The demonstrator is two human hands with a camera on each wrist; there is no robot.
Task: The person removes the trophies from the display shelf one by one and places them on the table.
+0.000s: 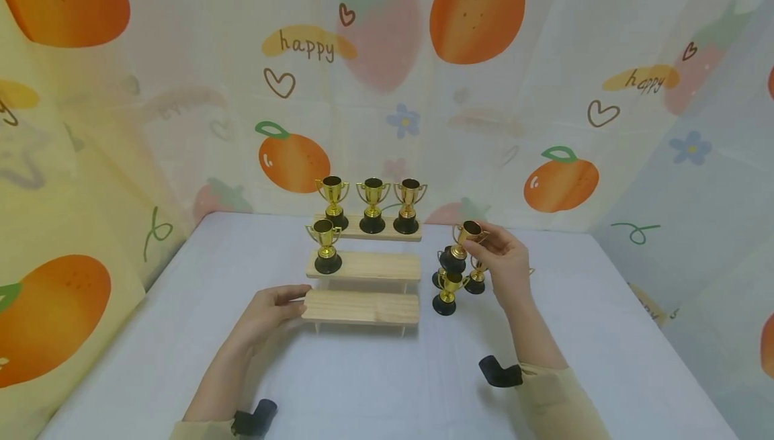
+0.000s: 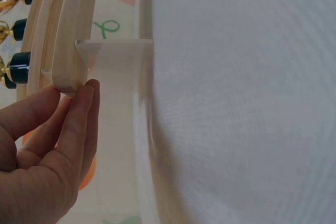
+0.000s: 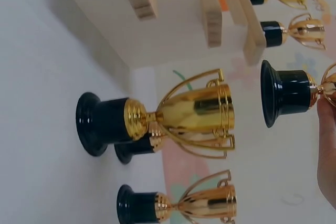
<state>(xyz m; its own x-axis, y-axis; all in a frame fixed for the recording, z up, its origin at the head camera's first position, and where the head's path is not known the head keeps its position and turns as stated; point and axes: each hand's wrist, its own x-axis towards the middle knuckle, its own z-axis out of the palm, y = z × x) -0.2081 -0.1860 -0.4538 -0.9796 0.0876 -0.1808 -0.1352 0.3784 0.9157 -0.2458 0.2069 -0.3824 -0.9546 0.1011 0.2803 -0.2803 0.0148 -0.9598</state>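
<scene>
My right hand (image 1: 509,267) pinches a small gold trophy cup (image 1: 459,250) by its cup and holds it up above other trophies on the table. In the right wrist view, the black base (image 3: 293,92) of this cup hangs free of the table. Below it stand several more trophies, the nearest one (image 3: 197,109) gold with two handles. My left hand (image 1: 266,316) grips the left end of the lowest wooden step (image 1: 363,307) of a three-step stand, fingers and thumb on the board's edge in the left wrist view.
Three trophies (image 1: 372,206) stand in a row on the top step (image 1: 363,233). One trophy (image 1: 327,248) stands at the left end of the middle step (image 1: 377,266). A white cloth (image 1: 363,386) covers the table, and a fruit-print curtain (image 1: 199,57) hangs behind.
</scene>
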